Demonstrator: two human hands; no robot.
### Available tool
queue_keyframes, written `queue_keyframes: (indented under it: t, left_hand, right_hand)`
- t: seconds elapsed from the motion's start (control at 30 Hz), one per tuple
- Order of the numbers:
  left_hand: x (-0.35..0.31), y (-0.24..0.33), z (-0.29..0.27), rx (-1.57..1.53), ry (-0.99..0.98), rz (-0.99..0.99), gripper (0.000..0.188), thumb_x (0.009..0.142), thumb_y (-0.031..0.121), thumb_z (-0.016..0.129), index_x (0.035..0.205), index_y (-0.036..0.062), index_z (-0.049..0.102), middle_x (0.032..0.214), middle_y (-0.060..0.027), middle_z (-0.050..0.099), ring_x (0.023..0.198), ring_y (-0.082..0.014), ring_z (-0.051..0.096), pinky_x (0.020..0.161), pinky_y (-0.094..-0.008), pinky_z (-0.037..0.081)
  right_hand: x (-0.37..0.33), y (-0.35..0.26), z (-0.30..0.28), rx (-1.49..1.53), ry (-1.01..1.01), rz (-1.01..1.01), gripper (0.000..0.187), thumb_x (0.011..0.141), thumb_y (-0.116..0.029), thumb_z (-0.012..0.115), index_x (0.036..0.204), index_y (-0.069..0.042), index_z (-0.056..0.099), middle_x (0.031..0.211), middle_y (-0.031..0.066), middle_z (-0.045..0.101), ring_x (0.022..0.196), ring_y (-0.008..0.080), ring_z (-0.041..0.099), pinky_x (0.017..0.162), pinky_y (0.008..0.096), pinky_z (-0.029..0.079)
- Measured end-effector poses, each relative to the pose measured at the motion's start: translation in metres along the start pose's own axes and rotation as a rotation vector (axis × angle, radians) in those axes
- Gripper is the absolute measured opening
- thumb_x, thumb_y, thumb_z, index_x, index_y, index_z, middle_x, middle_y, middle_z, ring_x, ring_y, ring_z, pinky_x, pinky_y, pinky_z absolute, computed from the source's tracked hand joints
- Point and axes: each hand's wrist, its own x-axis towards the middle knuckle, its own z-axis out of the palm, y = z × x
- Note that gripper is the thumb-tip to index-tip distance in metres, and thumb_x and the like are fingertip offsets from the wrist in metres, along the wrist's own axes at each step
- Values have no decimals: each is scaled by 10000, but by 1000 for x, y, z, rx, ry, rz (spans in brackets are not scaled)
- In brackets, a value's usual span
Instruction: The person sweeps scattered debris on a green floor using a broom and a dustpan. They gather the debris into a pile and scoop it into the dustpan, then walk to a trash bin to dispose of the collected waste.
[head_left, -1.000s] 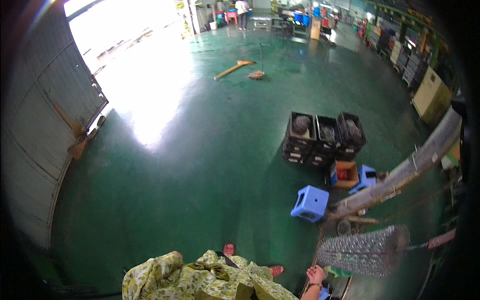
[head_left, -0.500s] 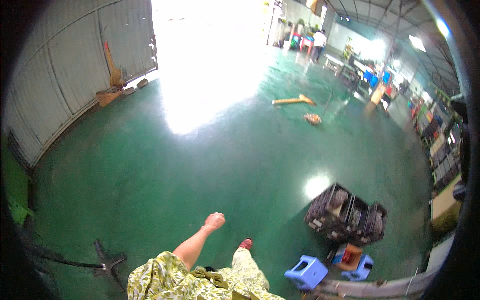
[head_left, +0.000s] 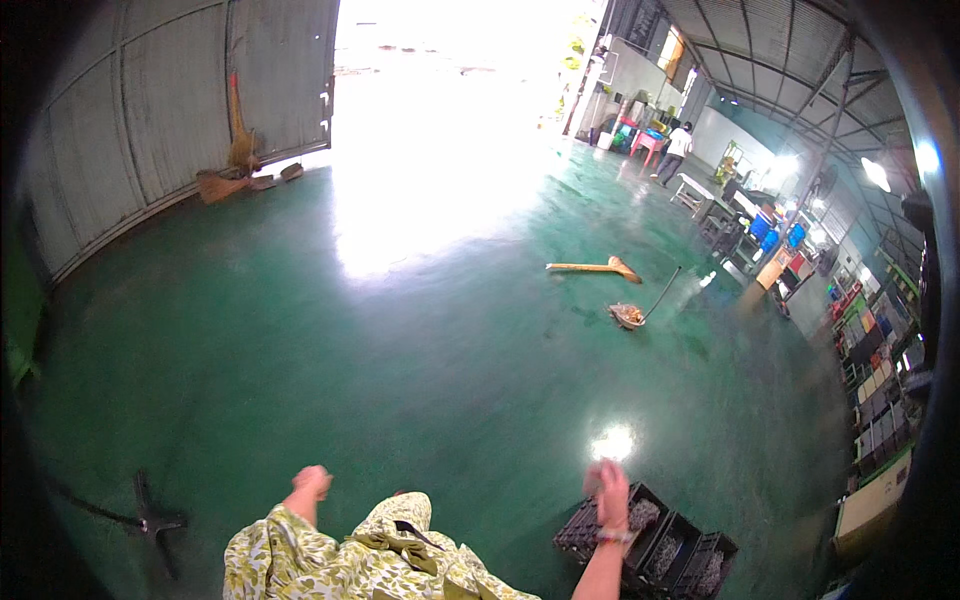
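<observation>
Over the last second, the black crates (head_left: 575, 530) had slid toward the lower edge of the head view, and the blue stools and hanging mesh cylinder had dropped out of it, suggesting that the person was walking forward past them. The right hand (head_left: 609, 497), absent half a second earlier, had come up in front of the leftmost crate; blur hid how wide its fingers stood, and nothing showed in it. The left hand (head_left: 311, 482) hung well left of the crates, forearm forward, fingers seemingly curled, though whether fully closed could not be told. The crates, holding grey contents, sat on the green floor (head_left: 420, 400), with the broom (head_left: 600, 267) and long-handled dustpan (head_left: 628, 316) well beyond them, so nothing appeared to be carried.
</observation>
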Motion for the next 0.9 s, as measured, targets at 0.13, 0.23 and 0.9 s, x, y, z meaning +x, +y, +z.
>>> queue_keyframes:
  t: [0.13,0.23,0.9]
  left_hand:
    - [53,-68,-32,89,326,-262,322,759,311,548,956,59,589,996,-127,578,939,-268,553,760,-379,456]
    - [100,24,-84,89,372,-182,287,762,274,512,928,58,602,976,-134,586,913,-263,565,750,-376,460]
    - [303,588,-176,4,186,651,229,766,229,481,892,75,594,905,-141,588,880,-289,544,762,-367,425]
  right_hand:
    - [86,-199,135,-16,-791,-546,446,881,-221,414,1240,13,293,1048,133,506,945,208,513,833,314,406]
    - [78,-303,178,156,-1218,-296,473,877,-187,416,1288,-35,237,1059,123,487,969,192,493,828,311,402]
    - [389,-340,166,-631,-943,-1231,259,780,-215,461,967,-40,421,844,64,418,802,179,422,679,334,346]
